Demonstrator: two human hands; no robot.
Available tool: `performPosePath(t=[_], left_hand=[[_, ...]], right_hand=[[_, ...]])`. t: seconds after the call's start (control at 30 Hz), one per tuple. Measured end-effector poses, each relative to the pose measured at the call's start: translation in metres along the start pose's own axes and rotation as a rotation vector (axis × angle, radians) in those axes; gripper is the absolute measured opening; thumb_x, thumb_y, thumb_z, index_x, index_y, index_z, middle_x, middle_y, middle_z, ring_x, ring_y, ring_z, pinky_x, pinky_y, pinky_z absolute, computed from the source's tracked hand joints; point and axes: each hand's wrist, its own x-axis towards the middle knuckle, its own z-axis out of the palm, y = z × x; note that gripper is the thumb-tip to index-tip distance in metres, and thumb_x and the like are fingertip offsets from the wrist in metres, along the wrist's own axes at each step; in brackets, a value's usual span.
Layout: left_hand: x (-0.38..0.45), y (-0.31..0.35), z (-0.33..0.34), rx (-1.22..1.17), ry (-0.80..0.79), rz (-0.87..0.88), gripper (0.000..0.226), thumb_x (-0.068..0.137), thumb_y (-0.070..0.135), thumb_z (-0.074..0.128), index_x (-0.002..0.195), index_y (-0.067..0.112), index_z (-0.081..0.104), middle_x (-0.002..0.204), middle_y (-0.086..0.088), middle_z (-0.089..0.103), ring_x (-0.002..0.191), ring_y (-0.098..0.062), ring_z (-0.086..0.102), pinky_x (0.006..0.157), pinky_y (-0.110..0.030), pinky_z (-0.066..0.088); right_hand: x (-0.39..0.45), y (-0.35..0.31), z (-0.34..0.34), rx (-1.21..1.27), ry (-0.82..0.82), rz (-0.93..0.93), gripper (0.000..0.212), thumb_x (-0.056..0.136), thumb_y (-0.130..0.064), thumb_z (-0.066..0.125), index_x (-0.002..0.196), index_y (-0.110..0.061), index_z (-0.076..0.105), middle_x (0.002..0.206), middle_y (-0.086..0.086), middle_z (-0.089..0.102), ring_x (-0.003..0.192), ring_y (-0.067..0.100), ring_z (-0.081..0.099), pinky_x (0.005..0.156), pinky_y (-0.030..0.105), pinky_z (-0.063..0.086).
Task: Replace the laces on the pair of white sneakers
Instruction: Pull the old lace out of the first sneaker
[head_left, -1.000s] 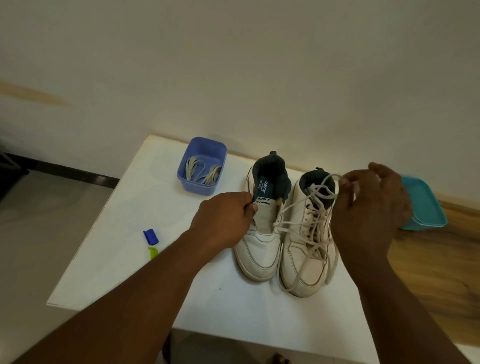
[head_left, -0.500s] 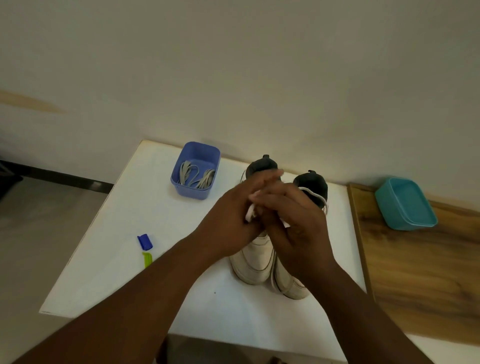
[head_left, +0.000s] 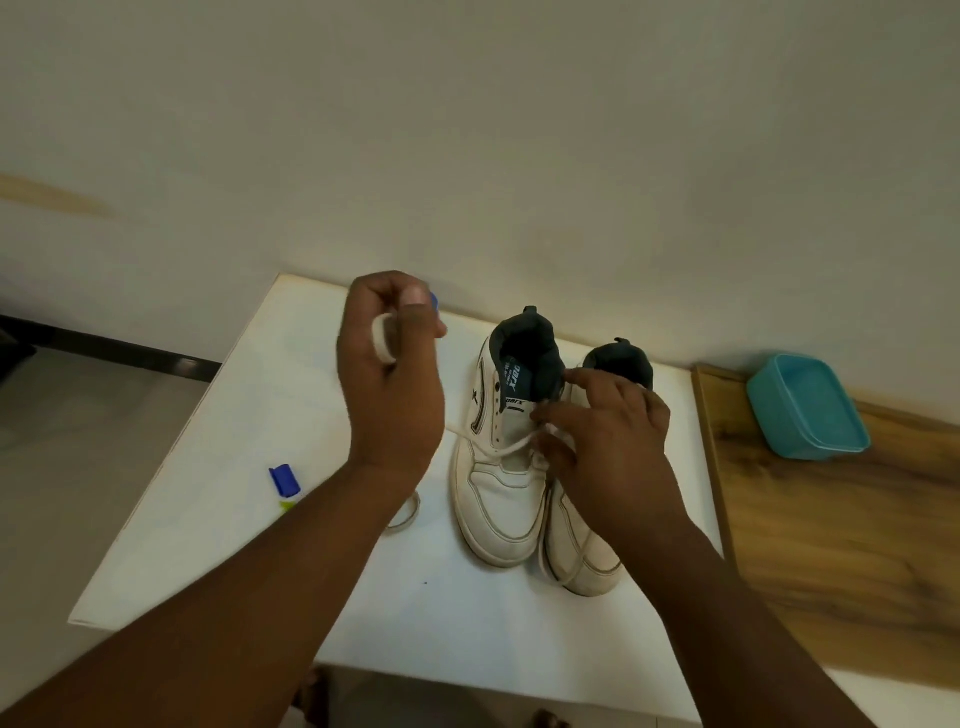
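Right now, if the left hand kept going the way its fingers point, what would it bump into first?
Probably the blue tub, mostly hidden behind the left hand, which pinches a white lace; then the wall. Depth is unclear.

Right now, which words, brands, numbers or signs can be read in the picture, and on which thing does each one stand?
"parx": on the white strip at the top of the left sneaker's tongue; the first letter is hidden.
"parx", running sideways: on the dark lining label of the same sneaker; the small lines beside it are too blurred to read.
A dark star-like logo, no letters: on the sneaker's side.
Nothing else bears readable text.
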Motion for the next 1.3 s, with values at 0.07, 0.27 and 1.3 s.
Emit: performPosePath(t=[0.07, 0.27, 1.3], left_hand=[[-0.006, -0.003, 0.003, 0.159, -0.134, 0.017, 0.008, 0.102, 0.018, 0.056, 0.097, 0.018, 0.062, 0.084, 0.004, 0.065, 0.074, -0.005, 0.06, 0.069, -0.018, 0.046], [-0.015, -0.029, -0.002, 0.562, -0.784, -0.106, 0.02, 0.092, 0.025, 0.068, 0.11, 0.031, 0.066, 0.094, 0.013, 0.069, 0.077, 0.004, 0.062, 0.071, -0.018, 0.05], [-0.03, -0.029, 0.002, 0.547, -0.842, -0.178, 0.016, 0.095, 0.045, 0.056, 0.089, 0.031, 0.062, 0.078, 0.009, 0.067, 0.075, -0.007, 0.063, 0.07, -0.029, 0.055]], right_hand=[[0.001, -0.001, 0.002, -0.002, 0.003, -0.044, 0.013, 0.09, -0.036, 0.073, 0.102, -0.038, 0.077, 0.152, 0.004, 0.048, 0.149, 0.036, 0.026, 0.12, 0.057, 0.015], [-0.001, -0.007, 0.011, 0.014, 0.127, -0.154, 0.011, 0.097, -0.018, 0.063, 0.106, -0.021, 0.068, 0.146, 0.009, 0.052, 0.146, 0.038, 0.033, 0.118, 0.06, 0.027], [-0.003, -0.005, -0.007, -0.199, -0.225, 0.066, 0.015, 0.1, -0.04, 0.058, 0.107, -0.034, 0.07, 0.105, -0.01, 0.062, 0.11, 0.016, 0.052, 0.105, 0.04, 0.031]])
